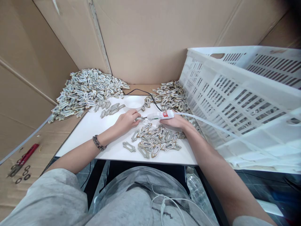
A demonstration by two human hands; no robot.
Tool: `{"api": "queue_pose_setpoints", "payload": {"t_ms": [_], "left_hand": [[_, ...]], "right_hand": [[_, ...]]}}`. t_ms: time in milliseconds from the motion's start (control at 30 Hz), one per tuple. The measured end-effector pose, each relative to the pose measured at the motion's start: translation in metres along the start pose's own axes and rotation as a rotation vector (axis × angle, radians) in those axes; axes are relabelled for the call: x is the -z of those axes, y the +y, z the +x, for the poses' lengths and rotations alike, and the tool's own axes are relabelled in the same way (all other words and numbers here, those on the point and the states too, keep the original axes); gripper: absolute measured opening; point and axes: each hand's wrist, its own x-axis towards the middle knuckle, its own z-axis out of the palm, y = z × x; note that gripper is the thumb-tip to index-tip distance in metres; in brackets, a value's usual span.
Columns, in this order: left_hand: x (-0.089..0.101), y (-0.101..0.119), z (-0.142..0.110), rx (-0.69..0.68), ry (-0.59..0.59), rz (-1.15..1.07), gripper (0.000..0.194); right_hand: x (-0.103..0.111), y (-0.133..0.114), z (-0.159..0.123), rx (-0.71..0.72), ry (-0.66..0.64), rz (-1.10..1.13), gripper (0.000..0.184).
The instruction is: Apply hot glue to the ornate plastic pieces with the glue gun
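Head view, centre: gripping small plate (139, 119) in left hand (126, 121), glue gun (160, 115) in right hand (176, 121). Pointing nozzle (145, 117) at plate.

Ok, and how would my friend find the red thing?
Start at the white board, then look at the brown cardboard to its left. A long, thin red-handled tool lies there by some small dark rings. They're round; it's long and red.
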Motion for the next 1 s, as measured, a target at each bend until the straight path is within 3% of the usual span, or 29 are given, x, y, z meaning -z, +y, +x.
{"api": "queue_pose_setpoints", "payload": {"t_ms": [1000], "left_hand": [[0.0019, -0.0002, 0.0000, -0.051, 0.006, 0.072, 0.019]], "right_hand": [[-0.0003, 0.0029, -0.0011, 0.032, -0.021, 0.036, 0.015]]}}
